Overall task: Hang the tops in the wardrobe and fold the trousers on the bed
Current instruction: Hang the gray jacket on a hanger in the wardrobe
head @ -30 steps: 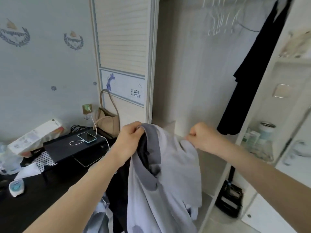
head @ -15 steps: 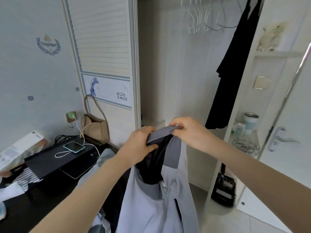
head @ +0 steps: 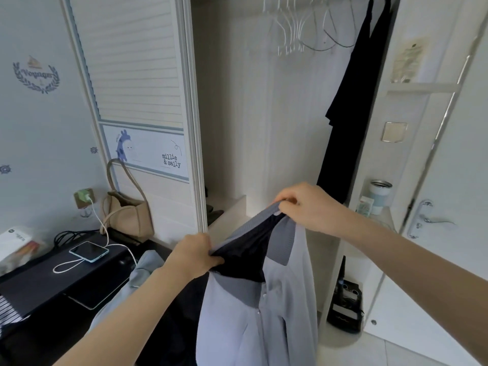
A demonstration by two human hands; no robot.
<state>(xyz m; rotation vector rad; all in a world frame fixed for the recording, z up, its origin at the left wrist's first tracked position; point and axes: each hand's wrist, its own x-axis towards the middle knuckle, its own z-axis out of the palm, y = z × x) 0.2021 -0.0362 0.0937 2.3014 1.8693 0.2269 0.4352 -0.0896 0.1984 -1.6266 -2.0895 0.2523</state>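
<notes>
A light lilac top [head: 250, 318] with a grey ribbed collar and dark inner lining hangs in front of me. My left hand [head: 192, 257] grips the collar at its near left end. My right hand [head: 309, 207] pinches the collar's far edge, higher up, so the neck opening is stretched wide. The open wardrobe [head: 264, 128] stands straight ahead. Several empty white hangers [head: 290, 30] hang on its rail at the top. A long black garment [head: 346, 120] hangs at the wardrobe's right side. More clothes, pale blue [head: 142, 270] and dark, lie below my left arm.
A dark desk [head: 47, 276] at the left carries a phone [head: 88, 251] on a charging cable and a beige handbag [head: 126, 210]. The wardrobe's sliding door [head: 137, 101] stands left of the opening. Shelves [head: 383, 215] with a tumbler stand at the right, a white room door [head: 449, 207] beside them.
My hands came together from the shoulders onto the collar, then pulled it open, my right hand rising. The view turned right and up towards the wardrobe rail.
</notes>
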